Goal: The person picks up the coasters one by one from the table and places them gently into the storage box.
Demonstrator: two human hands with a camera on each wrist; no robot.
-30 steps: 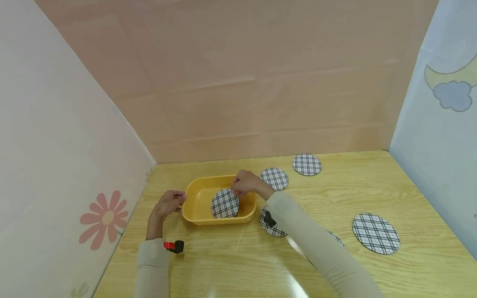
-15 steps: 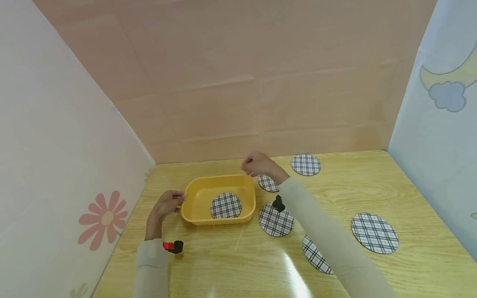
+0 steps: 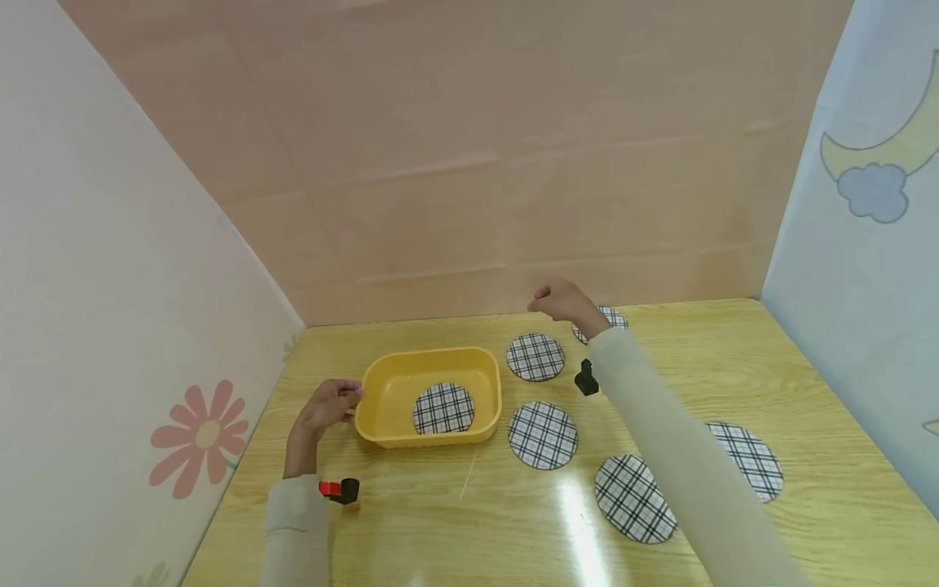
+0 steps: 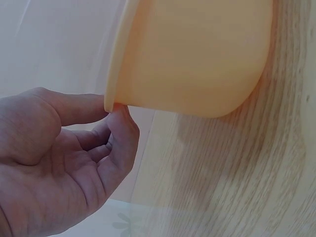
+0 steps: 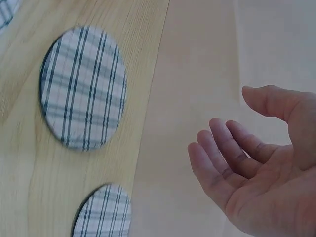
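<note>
Inside shallow yellow plastic tub (image 3: 381, 412), pinched at rim by left hand (image 3: 325, 405): one round black-and-white checked coaster (image 3: 443, 408); five more on wooden worktop (image 3: 734, 367), right hand (image 3: 561, 301) empty, loosely open above farthest.

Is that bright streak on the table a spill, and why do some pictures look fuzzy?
Head view: the streak on the table is lamp glare, not liquid, near a checked disc. Right wrist view: the checked disc is motion-smeared, the right hand sharper. Left wrist view: the yellow tub looms close and soft; the left hand is clearer.
</note>
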